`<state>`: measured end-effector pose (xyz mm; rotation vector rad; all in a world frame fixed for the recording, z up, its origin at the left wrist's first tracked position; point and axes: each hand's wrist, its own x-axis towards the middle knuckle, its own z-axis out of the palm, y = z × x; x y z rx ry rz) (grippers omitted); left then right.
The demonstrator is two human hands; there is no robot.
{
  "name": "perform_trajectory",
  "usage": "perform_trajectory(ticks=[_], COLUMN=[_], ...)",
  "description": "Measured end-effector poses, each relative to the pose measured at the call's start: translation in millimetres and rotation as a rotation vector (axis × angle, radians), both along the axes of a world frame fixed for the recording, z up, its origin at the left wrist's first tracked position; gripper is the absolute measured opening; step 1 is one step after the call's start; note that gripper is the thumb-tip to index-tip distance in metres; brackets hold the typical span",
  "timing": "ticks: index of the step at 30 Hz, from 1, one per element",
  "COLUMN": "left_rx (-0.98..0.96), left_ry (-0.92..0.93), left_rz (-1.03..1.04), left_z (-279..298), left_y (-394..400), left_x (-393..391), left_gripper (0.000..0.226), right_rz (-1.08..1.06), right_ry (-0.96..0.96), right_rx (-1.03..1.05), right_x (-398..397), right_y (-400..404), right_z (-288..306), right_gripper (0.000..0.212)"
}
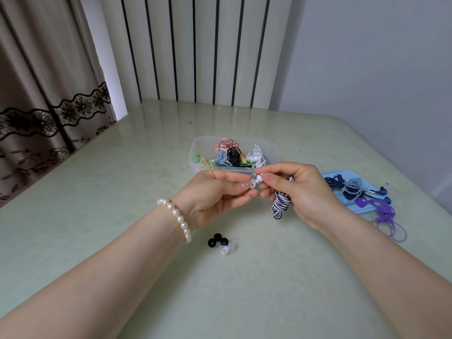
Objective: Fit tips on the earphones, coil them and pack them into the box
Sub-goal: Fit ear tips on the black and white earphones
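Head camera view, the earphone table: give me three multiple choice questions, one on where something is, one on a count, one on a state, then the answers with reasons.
1. Where do the loose ear tips lie?
A. on the table, nearer the camera than the hands
B. inside the clear box
C. on the blue tray

2. How many black loose tips are there?
A. one
B. three
C. six

3. What is the state of the striped earphone cable?
A. stretched straight across the table
B. bundled in a coil, held in the right hand
C. lying in the clear box

Answers: 1 A, they sit on the table below the left hand. 2 B, three black rings cluster beside some pale ones. 3 B, the right hand grips the coil in front of the clear box, left of the blue tray.
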<state>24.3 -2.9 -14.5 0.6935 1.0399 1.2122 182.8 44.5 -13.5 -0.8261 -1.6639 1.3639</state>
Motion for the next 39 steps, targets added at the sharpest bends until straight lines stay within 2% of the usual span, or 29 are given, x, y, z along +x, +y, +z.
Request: perform_trajectory(ticks=[12,24,39], left_rx=[0.023,0.026,-0.017], left_ry=[0.03,0.031,-0.082], left_rz=[0.041,0.077,0.075], left_z=[-0.7,0.1,4.4], left_y=[-0.7,-2.2,-6.1], left_x=[2.1,6.8,12.6], left_gripper=[0.013,0.013,0.02], right_rz=[-0.037,-0.075,-0.165], right_ry=[-0.1,-0.04,0.029], right_rx=[0.135,0.101,0.124], right_x=[-3.3,-4.0,-10.8], right_y=[-2.2,-4.7,-11.2], right_z=[-1.6,-1.7,-4.5], right_gripper=[0.018,0.016,0.02])
